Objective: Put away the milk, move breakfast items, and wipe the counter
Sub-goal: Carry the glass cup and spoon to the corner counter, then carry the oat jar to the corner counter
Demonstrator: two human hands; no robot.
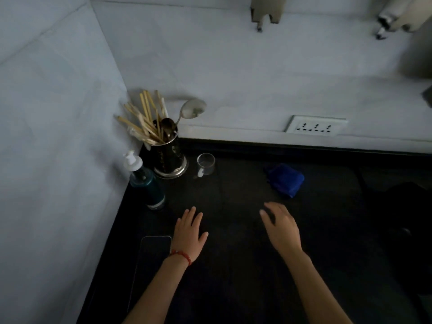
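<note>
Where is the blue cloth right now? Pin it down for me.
In the head view the blue cloth lies crumpled on the dark counter, right of the empty glass, below the wall socket, just beyond the right hand.

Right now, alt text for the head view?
Two open hands, left hand and right hand, hover over a dark counter, holding nothing. Beyond them lies a blue cloth; a glass cup, utensil holder and pump bottle stand at left.
</note>
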